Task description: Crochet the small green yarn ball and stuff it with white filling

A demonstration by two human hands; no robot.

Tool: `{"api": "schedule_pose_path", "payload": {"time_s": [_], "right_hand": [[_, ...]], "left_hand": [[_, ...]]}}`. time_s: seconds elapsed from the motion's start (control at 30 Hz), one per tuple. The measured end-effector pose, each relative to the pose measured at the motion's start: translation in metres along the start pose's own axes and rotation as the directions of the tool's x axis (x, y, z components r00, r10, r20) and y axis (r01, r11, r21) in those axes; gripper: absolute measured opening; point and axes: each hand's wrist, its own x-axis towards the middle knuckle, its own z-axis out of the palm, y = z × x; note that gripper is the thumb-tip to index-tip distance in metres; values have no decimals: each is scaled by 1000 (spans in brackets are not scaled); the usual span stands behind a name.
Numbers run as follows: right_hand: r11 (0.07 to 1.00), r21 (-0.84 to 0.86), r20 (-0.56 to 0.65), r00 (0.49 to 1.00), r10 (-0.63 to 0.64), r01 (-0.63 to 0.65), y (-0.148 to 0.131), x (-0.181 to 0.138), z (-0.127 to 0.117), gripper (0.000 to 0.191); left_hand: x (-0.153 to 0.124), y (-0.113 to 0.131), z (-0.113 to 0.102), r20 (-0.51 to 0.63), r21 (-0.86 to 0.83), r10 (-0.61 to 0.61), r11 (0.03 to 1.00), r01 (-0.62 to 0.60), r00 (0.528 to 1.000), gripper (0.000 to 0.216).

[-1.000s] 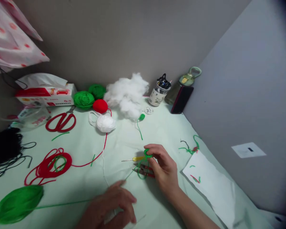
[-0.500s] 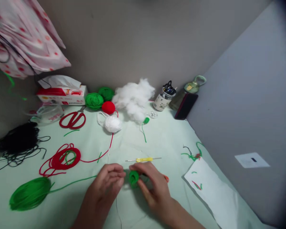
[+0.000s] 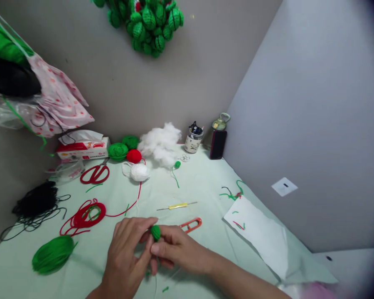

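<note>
A small green crocheted piece [image 3: 155,233] sits between my two hands over the near middle of the table. My left hand [image 3: 127,245] closes on it from the left, thumb and fingers at its side. From the other side my right hand [image 3: 177,247] grips it with curled fingers and thumb. Just beyond them lies a double-ended crochet hook with a yellow handle [image 3: 178,206]. An orange plastic tool with a slot [image 3: 191,225] pokes out past my right hand. Both hands partly cover the piece's underside.
Left lie a green yarn skein [image 3: 53,254], red yarn [image 3: 89,214], black yarn [image 3: 37,199] and red-handled scissors [image 3: 95,174]. Yarn balls and white stuffing [image 3: 160,145] stand at the back, beside a pen cup [image 3: 193,139] and phone [image 3: 218,144]. White paper [image 3: 257,236] lies right.
My left hand has come in against the green crocheted piece, which is now turned with its opening out of sight. The view has tilted up, showing green crocheted items hanging on the wall.
</note>
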Motion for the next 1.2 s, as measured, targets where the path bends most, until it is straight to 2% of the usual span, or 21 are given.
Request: {"api": "schedule_pose_path", "payload": {"time_s": [0.1, 0.17, 0.2, 0.23, 0.27, 0.33, 0.37, 0.43, 0.53, 0.6, 0.63, 0.73, 0.83, 0.9, 1.0, 1.1, 1.2], "right_hand": [[966, -258, -137, 989, -48, 11, -4, -3, 8, 45], [904, -426, -155, 987, -44, -26, -12, -6, 8, 40], [858, -512, -139, 990, -38, -39, -17, -8, 6, 36], [795, -607, -80, 997, -24, -29, -24, -8, 2, 31], [693, -720, -25, 998, -60, 24, -32, -7, -5, 27], [438, -892, 41, 984, -172, 114, -50, -1, -24, 22], [343, -937, -6, 977, -215, 70, -60, 5, -36, 21], [205, -971, -181, 944, -275, -126, -77, 24, -61, 15], [173, -953, -292, 899, -326, -247, -89, 62, -97, 19], [149, -941, -339, 871, -355, -305, -87, 89, -114, 18], [145, -932, -363, 859, -361, -333, -84, 101, -121, 24], [188, -901, -433, 833, -344, -391, -78, 130, -139, 37], [325, -864, -486, 806, -337, -385, -83, 144, -157, 36], [445, -826, -514, 786, -344, -346, -93, 147, -171, 37], [646, -734, -520, 785, -336, -209, -107, 150, -187, 37], [800, -598, -503, 795, -339, -38, -112, 150, -191, 22], [887, -451, -489, 804, -339, 100, -107, 150, -185, 19]], "left_hand": [[5, 3, -2, -38, 32, -224, 974, 225, 974, 25], [8, 5, -2, 6, -14, -349, 937, 349, 937, 15], [8, 5, -2, 54, -40, -373, 926, 376, 926, 11], [9, 5, -1, 108, -61, -382, 919, 390, 918, 9], [9, 4, -1, 156, -77, -387, 912, 402, 909, 10], [9, 1, 0, 220, -93, -407, 896, 435, 886, 14], [9, -1, 0, 240, -95, -417, 889, 449, 877, 15], [9, -6, 1, 274, -86, -417, 887, 454, 866, 17], [10, -9, 2, 298, -67, -398, 898, 435, 867, 18], [11, -8, 3, 302, -67, -401, 896, 439, 865, 17], [12, -7, 2, 305, -76, -403, 893, 444, 863, 16], [17, 0, -8, 337, -117, -388, 887, 447, 858, 15], [34, 4, -32, 410, -109, -321, 912, 396, 854, 15], [57, 4, -49, 419, -61, -296, 934, 351, 858, 16], [108, -7, -59, 333, 33, -236, 970, 239, 913, 19], [167, -29, -37, 296, 159, -71, 987, 25, 952, 27], [218, -59, 5, 299, 227, -25, 973, -46, 954, 65]]}}
